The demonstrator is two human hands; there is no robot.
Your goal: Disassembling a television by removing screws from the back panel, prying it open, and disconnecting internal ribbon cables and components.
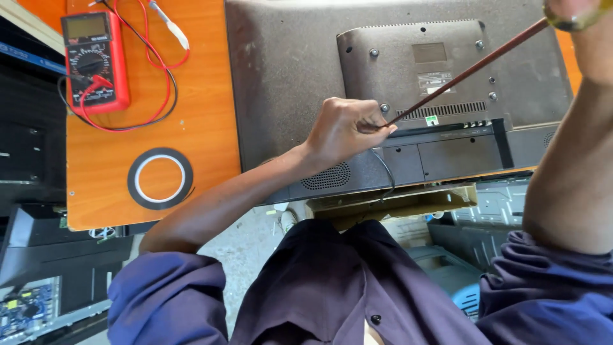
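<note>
We see a long, thin, reddish-brown screwdriver shaft point(466, 69) slanting across the dusty television back point(287, 64). Our left hand point(341, 131) pinches its lower tip; our right hand point(575, 13), closed, grips the top.

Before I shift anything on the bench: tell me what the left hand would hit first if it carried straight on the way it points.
Probably the screw on the television's back cover, just beyond the left hand, where the screwdriver tip sits; depth is uncertain.
</note>
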